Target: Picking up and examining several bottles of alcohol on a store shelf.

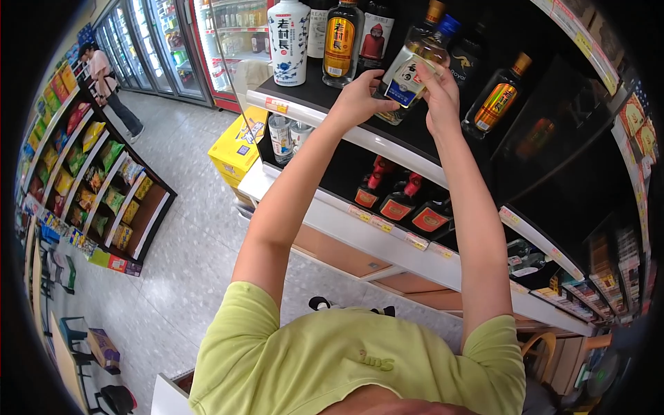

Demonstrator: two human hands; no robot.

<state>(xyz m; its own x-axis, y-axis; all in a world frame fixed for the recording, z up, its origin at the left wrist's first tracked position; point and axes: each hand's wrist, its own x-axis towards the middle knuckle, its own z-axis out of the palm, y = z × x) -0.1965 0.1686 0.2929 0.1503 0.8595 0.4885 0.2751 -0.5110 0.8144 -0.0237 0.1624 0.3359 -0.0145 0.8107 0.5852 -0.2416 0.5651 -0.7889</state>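
Note:
My left hand (pixel 358 101) and my right hand (pixel 441 96) are raised over an upper black shelf (pixel 324 98). Between them is a clear glass bottle (pixel 402 85) with a white and blue label, tilted, its fingers-covered edges partly hidden. The left thumb and fingers grip its left side, and the right hand holds the right side. A blue cap (pixel 449 25) shows above; whether it belongs to this bottle is hard to tell. Left of the hands stand a white bottle with blue decoration (pixel 288 46) and a bottle with an orange label (pixel 341 46). Another orange-labelled bottle (pixel 496 101) stands to the right.
Dark bottles with red tops (pixel 399 199) sit on the shelf below, behind price tags (pixel 381 223). A yellow carton (pixel 233 148) stands left of the shelving. Across the aisle are a snack rack (pixel 98 181), glass-door coolers (pixel 150 41) and a person (pixel 106 83).

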